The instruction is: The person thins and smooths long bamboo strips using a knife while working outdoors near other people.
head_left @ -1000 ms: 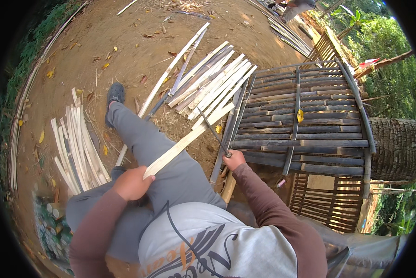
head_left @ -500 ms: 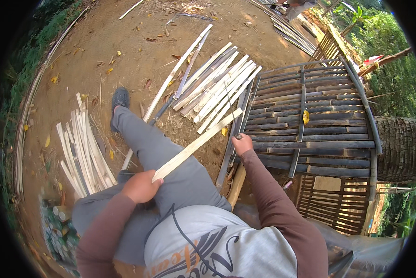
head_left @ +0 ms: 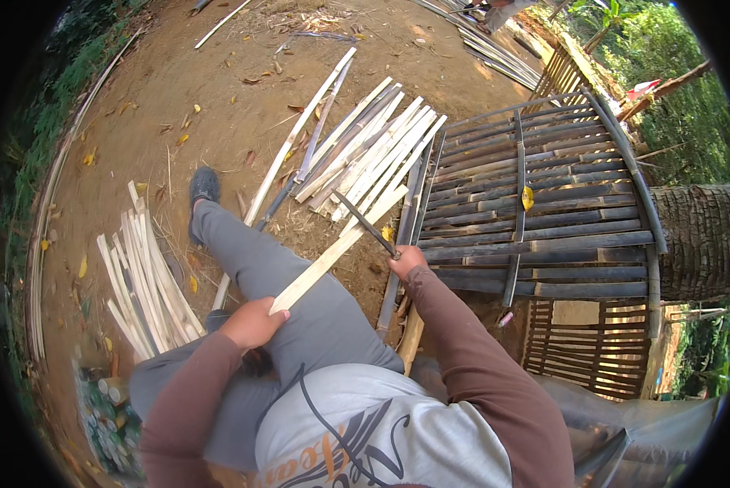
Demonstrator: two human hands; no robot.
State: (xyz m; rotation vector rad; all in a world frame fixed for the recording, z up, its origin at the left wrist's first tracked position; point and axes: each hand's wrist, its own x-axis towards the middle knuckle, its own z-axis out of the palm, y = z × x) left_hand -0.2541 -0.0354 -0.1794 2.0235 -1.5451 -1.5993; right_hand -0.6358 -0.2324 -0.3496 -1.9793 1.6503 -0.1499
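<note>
My left hand [head_left: 252,324] grips the near end of a long pale bamboo slat [head_left: 340,248] that slants up and to the right over my grey-trousered leg [head_left: 267,268]. My right hand [head_left: 406,260] holds a dark knife [head_left: 366,225] by its handle, the blade raised and pointing up-left, just above the slat. A woven panel of dark bamboo strips [head_left: 536,203] lies right beside my right hand.
A pile of pale split slats [head_left: 373,159] lies on the dirt ahead. Another bundle of thin strips [head_left: 145,276] lies to my left. A palm trunk [head_left: 698,236] and a lower slatted frame [head_left: 592,350] stand at the right. Grass borders the left edge.
My right hand left the edge of the woven panel and came up holding the dark knife. The slat in my left hand stayed slanted over my leg.
</note>
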